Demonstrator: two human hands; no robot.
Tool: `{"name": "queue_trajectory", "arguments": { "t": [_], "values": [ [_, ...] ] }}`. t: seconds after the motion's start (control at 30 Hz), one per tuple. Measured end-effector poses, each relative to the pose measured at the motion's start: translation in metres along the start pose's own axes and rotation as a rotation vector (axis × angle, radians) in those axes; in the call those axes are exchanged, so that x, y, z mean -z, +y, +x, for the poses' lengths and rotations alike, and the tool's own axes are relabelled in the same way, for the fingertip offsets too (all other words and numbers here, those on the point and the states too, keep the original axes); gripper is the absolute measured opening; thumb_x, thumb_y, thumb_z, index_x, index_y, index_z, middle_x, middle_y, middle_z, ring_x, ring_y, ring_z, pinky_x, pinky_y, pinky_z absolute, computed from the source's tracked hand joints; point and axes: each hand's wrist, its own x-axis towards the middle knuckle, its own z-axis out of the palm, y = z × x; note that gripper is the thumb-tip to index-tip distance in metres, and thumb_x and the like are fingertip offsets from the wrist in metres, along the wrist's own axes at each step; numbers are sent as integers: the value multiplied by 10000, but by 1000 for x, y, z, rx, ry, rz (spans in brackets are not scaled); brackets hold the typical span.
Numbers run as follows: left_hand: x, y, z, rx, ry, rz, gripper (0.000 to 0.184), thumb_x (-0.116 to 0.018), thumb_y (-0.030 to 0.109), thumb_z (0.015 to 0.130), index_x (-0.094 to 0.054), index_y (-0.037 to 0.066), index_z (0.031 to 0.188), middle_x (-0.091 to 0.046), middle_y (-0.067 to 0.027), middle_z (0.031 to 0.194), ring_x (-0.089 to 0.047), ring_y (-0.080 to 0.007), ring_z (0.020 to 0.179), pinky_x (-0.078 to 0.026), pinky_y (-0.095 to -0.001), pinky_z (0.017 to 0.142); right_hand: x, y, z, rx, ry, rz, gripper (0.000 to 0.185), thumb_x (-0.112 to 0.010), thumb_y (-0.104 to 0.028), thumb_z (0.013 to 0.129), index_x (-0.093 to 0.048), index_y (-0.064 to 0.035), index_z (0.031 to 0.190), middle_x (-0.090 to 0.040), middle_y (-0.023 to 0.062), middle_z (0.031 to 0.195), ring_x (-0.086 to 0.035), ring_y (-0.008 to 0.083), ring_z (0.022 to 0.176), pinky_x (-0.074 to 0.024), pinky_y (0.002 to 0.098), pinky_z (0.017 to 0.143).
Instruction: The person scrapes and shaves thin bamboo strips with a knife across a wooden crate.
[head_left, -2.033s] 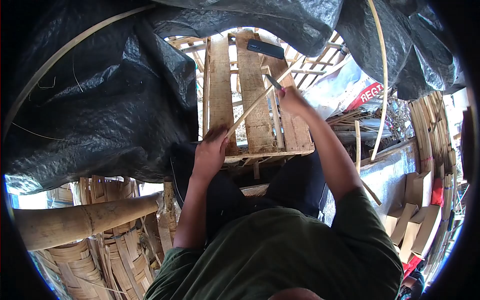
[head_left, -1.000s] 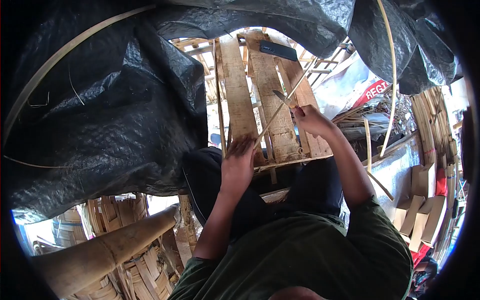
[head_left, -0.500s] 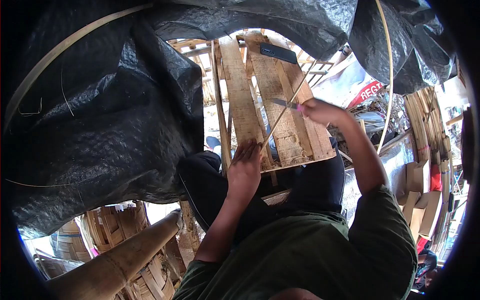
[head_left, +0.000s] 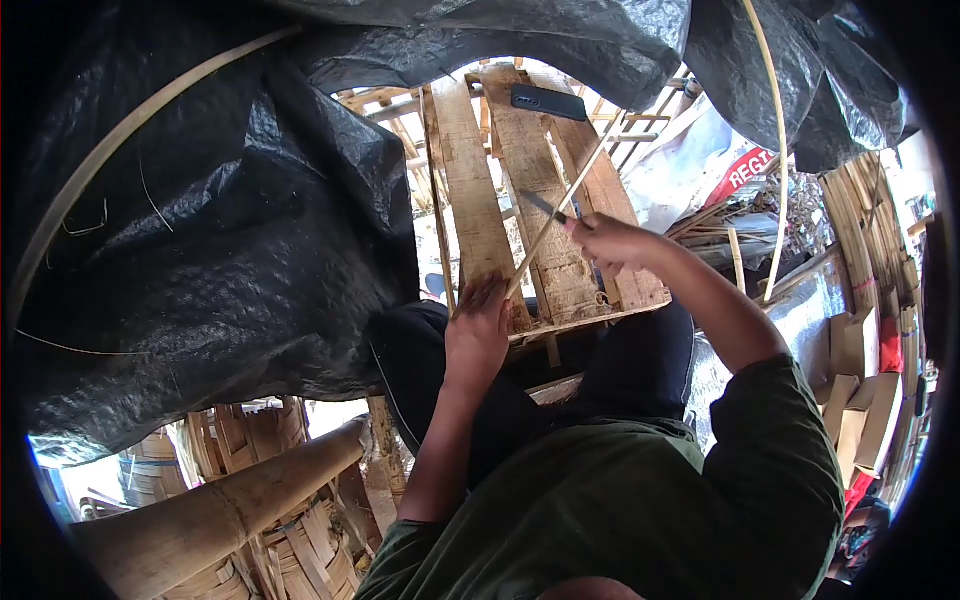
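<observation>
My left hand (head_left: 477,335) rests at the near edge of a slatted wooden bench (head_left: 470,195), gripping the lower end of a thin bamboo strip (head_left: 588,165). The strip slants away to the upper right across the planks. In my right hand (head_left: 615,243) is a knife (head_left: 543,206) with a pinkish handle, its blade pointing up and left across the strip. Whether the edge touches the strip I cannot tell. The left fingertips are partly hidden by the hand.
A dark phone (head_left: 548,102) lies at the bench's far end. Black plastic sheeting (head_left: 220,270) hangs left and above. A thick bamboo pole (head_left: 230,505) is at lower left, cardboard boxes (head_left: 858,400) and bundled bamboo strips (head_left: 860,235) at right.
My right hand and the knife have shifted slightly left and down in view. The blade now tilts more steeply upward. My left hand stays at the strip's lower end.
</observation>
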Motion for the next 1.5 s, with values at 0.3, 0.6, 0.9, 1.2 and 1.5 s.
{"name": "queue_trajectory", "arguments": {
  "t": [0.3,0.6,0.9,1.2,1.5],
  "values": [
    [-1,1,-2,1,-5,3,279,-580,65,919,-595,-18,1185,-638,-205,1221,-590,-370,1173,-455,-461,1054,4,22,27,53,131,-219,423,-411,-408,1042,-517,1,1050,-522,38,674,-516,141,556,-431,326,470],
    [-2,-1,-1,-26,20,-38,271,-593,50,907,-606,-8,1172,-637,-212,1203,-590,-403,1139,-462,-465,1033,-14,5,0,33,198,-261,468,-437,-490,1031,-477,-57,858,-363,-32,560,-357,88,438,-279,260,371],
    [2,-2,-3,37,28,-131,250,-651,56,869,-642,-6,1111,-652,-205,1157,-606,-391,1115,-504,-448,971,-3,12,10,56,219,-263,420,-346,-347,1048,-499,42,1011,-502,47,640,-509,178,462,-417,377,420],
    [19,-2,-28,129,111,-182,307,-744,85,809,-680,12,1100,-628,-209,1260,-557,-389,1241,-447,-439,1056,-10,30,7,78,157,-326,507,-326,-391,1052,-526,73,1089,-593,158,679,-605,246,511,-459,445,468],
    [17,16,-30,45,249,17,254,-790,103,752,-626,-10,909,-640,-181,962,-617,-389,930,-487,-447,866,-19,23,-35,163,263,-170,456,-396,-357,1028,-574,61,1054,-583,155,653,-577,241,465,-461,410,473]
  ]
}}
